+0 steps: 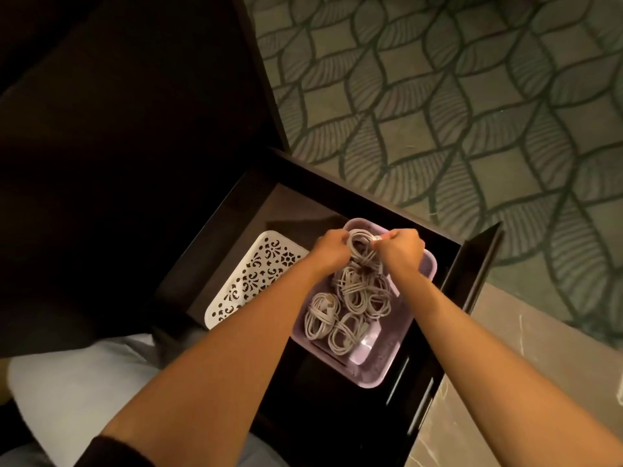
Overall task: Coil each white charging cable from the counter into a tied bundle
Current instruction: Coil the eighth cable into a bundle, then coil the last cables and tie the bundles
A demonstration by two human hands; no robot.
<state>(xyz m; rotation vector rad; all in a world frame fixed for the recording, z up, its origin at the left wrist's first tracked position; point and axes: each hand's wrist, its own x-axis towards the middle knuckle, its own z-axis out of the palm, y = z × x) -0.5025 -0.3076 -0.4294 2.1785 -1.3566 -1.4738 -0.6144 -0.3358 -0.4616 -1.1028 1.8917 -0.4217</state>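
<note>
While hands [332, 249] [399, 252] grip coil [360, 245], tray rim [432, 268] near

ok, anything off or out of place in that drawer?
Nothing stands out. Coiled bundles lie inside the lilac tray in the open drawer; the left hand and right hand grip one more coil over its far end. The white tray lies beside it. No spill or damage visible.
</note>
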